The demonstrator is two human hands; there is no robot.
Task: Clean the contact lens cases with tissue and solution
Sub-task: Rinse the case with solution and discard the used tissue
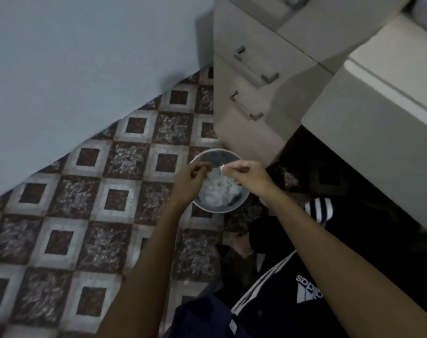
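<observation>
Both my hands hover over a round waste bin (216,153) on the floor, lined with a dark bag and holding crumpled white tissues (219,191). My right hand (246,174) pinches a small white object (222,167) between thumb and fingertips, right above the bin; it is too small to tell whether it is tissue or a lens case part. My left hand (190,176) has its fingers curled with the tips pinched together next to the right hand; what it holds, if anything, I cannot make out.
A beige drawer cabinet (246,98) with metal handles stands just behind the bin. A white desk edge (378,106) runs to the right. The patterned tile floor (98,203) spreads to the left, a grey wall (73,69) beyond. My legs in dark striped clothing are at lower right.
</observation>
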